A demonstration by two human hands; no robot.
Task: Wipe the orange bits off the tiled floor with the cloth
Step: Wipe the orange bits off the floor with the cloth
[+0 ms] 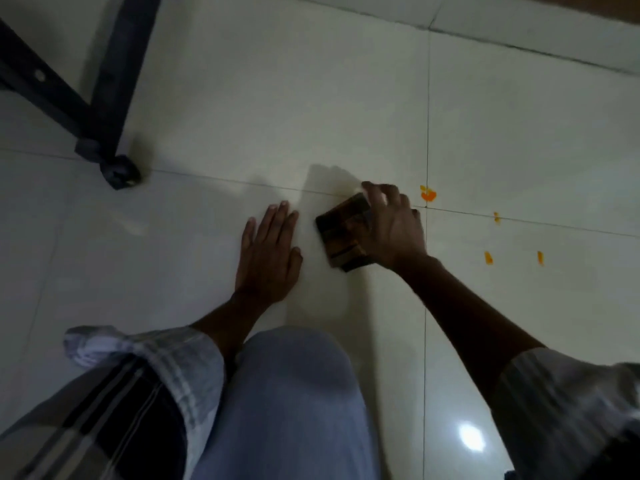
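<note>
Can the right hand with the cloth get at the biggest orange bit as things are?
Probably yes: the right hand presses the cloth just left of that orange bit, with only bare tile between them.

Readable text: none in the head view.
Labels, brands: none legible on any surface shown.
Numbers, signs: none legible.
</note>
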